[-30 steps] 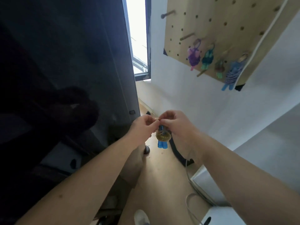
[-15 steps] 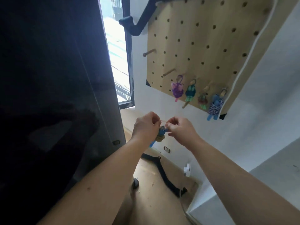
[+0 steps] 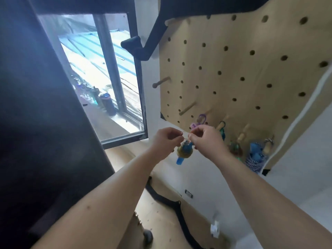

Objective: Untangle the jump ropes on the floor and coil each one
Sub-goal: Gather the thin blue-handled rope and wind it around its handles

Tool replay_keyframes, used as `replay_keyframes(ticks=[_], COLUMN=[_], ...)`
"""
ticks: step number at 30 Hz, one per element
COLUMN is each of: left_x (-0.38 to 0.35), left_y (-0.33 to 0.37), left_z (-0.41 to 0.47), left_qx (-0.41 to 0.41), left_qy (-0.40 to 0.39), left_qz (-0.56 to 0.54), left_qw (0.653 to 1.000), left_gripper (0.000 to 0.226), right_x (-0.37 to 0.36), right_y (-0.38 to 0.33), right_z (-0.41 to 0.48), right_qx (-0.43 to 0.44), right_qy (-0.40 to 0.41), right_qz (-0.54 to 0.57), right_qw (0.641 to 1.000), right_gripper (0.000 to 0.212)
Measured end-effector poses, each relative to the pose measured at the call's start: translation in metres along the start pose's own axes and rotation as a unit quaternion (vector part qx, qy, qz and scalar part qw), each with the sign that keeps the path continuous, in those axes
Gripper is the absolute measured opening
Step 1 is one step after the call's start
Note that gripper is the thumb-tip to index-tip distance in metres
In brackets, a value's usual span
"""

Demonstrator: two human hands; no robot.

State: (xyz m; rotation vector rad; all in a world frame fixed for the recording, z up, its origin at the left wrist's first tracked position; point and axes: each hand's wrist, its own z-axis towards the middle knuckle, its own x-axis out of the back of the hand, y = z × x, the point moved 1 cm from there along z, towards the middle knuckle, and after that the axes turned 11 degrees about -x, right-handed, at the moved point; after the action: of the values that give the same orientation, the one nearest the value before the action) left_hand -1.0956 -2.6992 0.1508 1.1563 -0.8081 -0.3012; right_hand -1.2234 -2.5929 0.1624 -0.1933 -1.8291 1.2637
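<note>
A small coiled jump rope (image 3: pixel 185 151), yellowish with blue handles, hangs between my two hands in front of a wooden pegboard (image 3: pixel 233 78). My left hand (image 3: pixel 167 139) and my right hand (image 3: pixel 204 139) each pinch the top of the coil with closed fingers; a blue handle end points down below them. Several other coiled ropes hang from pegs along the board's lower edge: a purple one (image 3: pixel 196 123), a teal one (image 3: pixel 222 132), a green one (image 3: pixel 235 148) and a blue-and-white one (image 3: pixel 255 157).
A dark cabinet side (image 3: pixel 36 123) fills the left. A window (image 3: pixel 100 83) lies ahead. A black bracket (image 3: pixel 143 45) sticks out near the board's top. A black strap (image 3: pixel 172 203) lies on the wooden floor below, by the white wall (image 3: pixel 206 180).
My view has tilted upward from the floor to the pegboard. Both hands have risen with the coiled rope and now sit close to the board's lower pegs.
</note>
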Motion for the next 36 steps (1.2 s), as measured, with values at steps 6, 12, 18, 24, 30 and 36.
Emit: replay_keyframes(ticks=[6, 12, 18, 24, 30, 36], left_x=[0.016, 0.014, 0.003, -0.003, 0.01, 0.0], left_y=[-0.009, -0.02, -0.028, -0.031, -0.036, -0.039], left_z=[0.061, 0.096, 0.122, 0.14, 0.159, 0.169], left_qx=[0.003, 0.02, 0.039, 0.038, 0.092, 0.138], left_qy=[0.039, 0.06, 0.06, 0.031, 0.039, -0.01], left_qz=[-0.02, -0.043, -0.027, 0.021, -0.107, -0.152], left_qw=[0.999, 0.997, 0.997, 0.999, 0.989, 0.979], left_gripper=[0.014, 0.011, 0.011, 0.016, 0.018, 0.016], right_x=[0.0, -0.004, -0.006, 0.001, 0.002, 0.008], right_y=[-0.034, -0.041, -0.042, -0.044, -0.045, -0.041], right_z=[0.073, 0.104, 0.125, 0.146, 0.165, 0.181], right_qx=[0.041, 0.063, 0.081, 0.076, 0.055, 0.048], right_qy=[-0.057, -0.057, -0.023, 0.013, 0.019, 0.039], right_qz=[-0.131, -0.162, -0.217, -0.312, -0.379, -0.382], right_qw=[0.989, 0.983, 0.973, 0.947, 0.924, 0.922], right_gripper=[0.018, 0.017, 0.021, 0.017, 0.011, 0.009])
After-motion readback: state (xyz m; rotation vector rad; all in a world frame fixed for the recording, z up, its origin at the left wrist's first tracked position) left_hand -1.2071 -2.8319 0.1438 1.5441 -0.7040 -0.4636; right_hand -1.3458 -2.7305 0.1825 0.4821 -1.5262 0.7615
